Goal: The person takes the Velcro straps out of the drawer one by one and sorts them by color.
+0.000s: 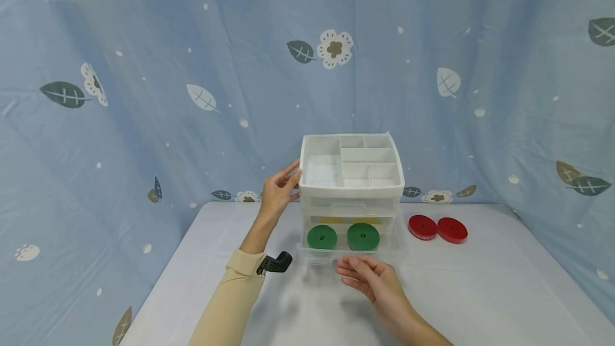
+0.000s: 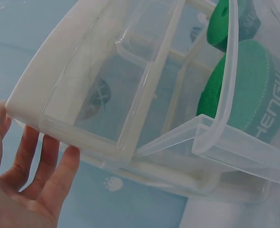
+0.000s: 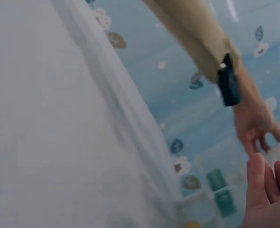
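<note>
A small white drawer unit (image 1: 352,192) with a divided top stands on the table. Its lower clear drawer (image 1: 304,254) is pulled out, with two green tape rolls (image 1: 322,237) inside; the left wrist view shows white lettering on one green roll (image 2: 254,88). My left hand (image 1: 278,190) holds the unit's upper left side, thumb at the top rim and fingertips against the side wall (image 2: 71,153). Just in front of the drawer's front edge is my right hand (image 1: 372,282), fingers extended and slightly bent, holding nothing.
Two red tape rolls (image 1: 423,227) lie side by side on the white table (image 1: 485,282), right of the unit. Something yellow (image 1: 346,220) shows inside behind the green rolls. A blue patterned curtain (image 1: 240,68) hangs behind. A black device (image 1: 275,263) sits on my left wrist.
</note>
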The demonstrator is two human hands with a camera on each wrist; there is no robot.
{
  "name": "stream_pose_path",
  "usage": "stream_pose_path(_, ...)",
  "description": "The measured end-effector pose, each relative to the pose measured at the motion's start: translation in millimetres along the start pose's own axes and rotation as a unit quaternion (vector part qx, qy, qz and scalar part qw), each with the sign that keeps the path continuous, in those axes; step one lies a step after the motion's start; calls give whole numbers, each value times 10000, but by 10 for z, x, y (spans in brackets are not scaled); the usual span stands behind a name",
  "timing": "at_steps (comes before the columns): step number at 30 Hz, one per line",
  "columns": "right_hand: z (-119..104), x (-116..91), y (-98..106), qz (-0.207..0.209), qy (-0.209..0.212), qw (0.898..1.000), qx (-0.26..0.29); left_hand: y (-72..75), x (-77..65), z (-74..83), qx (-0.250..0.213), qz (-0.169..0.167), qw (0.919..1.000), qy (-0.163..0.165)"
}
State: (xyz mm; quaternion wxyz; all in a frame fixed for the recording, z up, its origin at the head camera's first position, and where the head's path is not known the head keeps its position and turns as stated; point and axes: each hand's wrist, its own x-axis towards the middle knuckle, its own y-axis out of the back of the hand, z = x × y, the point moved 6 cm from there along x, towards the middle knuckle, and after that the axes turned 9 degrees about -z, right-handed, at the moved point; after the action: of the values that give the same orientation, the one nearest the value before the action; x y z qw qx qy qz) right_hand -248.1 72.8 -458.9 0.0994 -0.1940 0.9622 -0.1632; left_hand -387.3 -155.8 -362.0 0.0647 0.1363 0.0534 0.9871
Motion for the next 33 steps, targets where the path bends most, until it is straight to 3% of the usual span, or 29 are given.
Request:
stream_pose_path(6,-493,75,-11,-54,716,9901,-1209,8,7,4,-8,37,10000,-55)
stream_pose_path(9,-706,159,22,-141,893,9761,-1975,9,10,-3,6,30,10000,-68)
stream_pose_path(13,-880,286,75,-300,895,9500,-2978,6,7,-6,10,6,10000,-11)
stream_pose_path(17,-953,365,114,-500,1031,9087,-4013,-8,-13,43,-69,-88,9999,115)
stream_pose_path(23,-974,440,146,-472,1612,8244,-5406,-42,-74,205,-57,-184,9997,141)
stream_pose_path(28,-901,481,125,-256,1825,7567,-6272,-54,-98,237,-32,-195,9997,153)
stream_pose_path(31,-849,502,80,-155,1660,7282,-6648,-50,-105,229,-104,-196,9996,155)
stream_pose_path(33,-819,520,56,-61,1405,7186,-6811,-48,-104,223,-120,-199,9996,156)
